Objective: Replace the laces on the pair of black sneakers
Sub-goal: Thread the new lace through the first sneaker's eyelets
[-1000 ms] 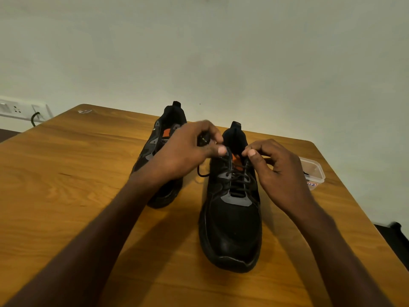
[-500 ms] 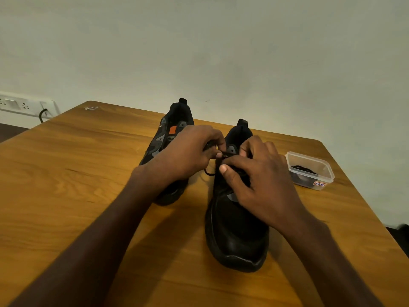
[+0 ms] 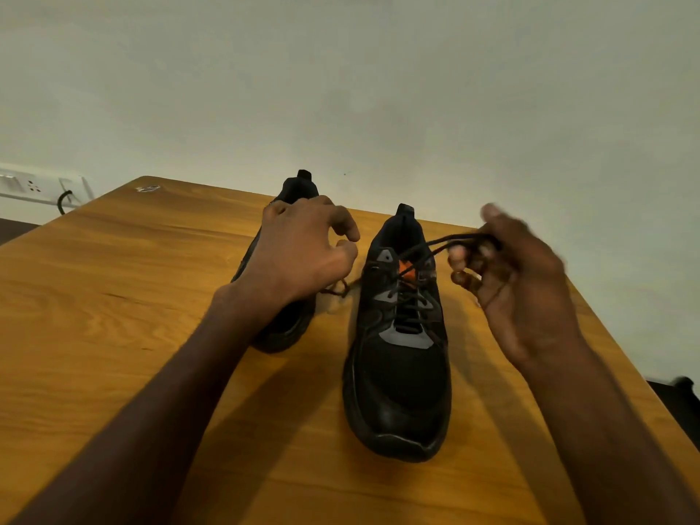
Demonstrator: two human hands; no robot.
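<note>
The right hand (image 3: 526, 289) grips the black lace (image 3: 435, 246) leading from the near sneaker (image 3: 401, 358); its lower eyelets remain laced. The left hand (image 3: 303, 255), fingers loosely curled, appears to hold nothing. Unlacing has barely started; the far sneaker (image 3: 291, 191) beyond those fingers awaits.

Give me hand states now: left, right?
Left hand: fingers loosely curled, holding nothing clearly visible.
Right hand: grips the thin black lace pulled out from the nearer black sneaker.
</note>
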